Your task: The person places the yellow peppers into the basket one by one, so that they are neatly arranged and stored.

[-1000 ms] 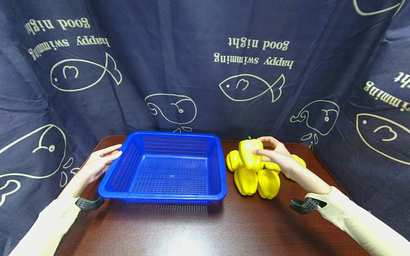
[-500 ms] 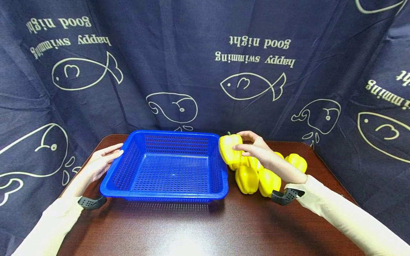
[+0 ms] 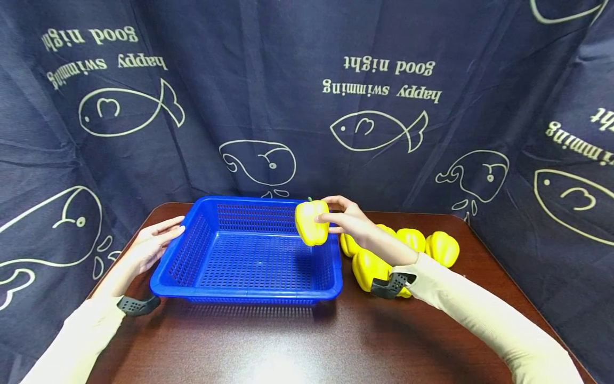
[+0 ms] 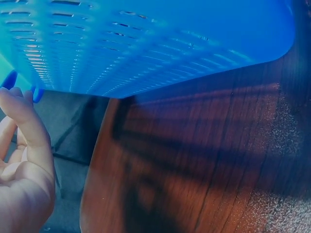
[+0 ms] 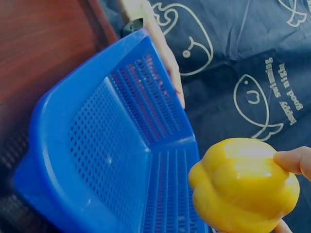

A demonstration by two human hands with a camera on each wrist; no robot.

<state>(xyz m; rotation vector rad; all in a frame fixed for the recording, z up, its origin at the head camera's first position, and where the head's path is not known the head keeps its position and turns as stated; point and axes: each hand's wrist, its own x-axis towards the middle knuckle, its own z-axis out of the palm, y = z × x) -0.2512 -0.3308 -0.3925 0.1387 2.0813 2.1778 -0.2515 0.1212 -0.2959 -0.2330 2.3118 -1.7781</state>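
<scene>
My right hand (image 3: 349, 220) holds a yellow bell pepper (image 3: 312, 223) with a green stem between thumb and fingers. The pepper hangs over the right side of a blue perforated plastic basket (image 3: 244, 293). In the right wrist view the yellow bell pepper (image 5: 243, 187) shows its lobed underside near the basket wall (image 5: 172, 189). My left hand (image 3: 151, 245) grips the basket's left rim with its fingertips. The left wrist view shows the left hand (image 4: 29, 170) at the rim, beside the basket's slotted outer wall (image 4: 146, 43). Inside, the basket holds nothing.
More yellow bell peppers sit right of the basket, among them one at the far right (image 3: 442, 249) and one in front (image 3: 369, 266), partly behind my right forearm. A dark curtain (image 3: 288, 96) hangs behind the brown wooden table (image 3: 230, 341).
My right hand has carried the bell pepper leftward from above the other peppers, past the basket's right rim, to over the inside of the basket. The left hand stays at the left rim.
</scene>
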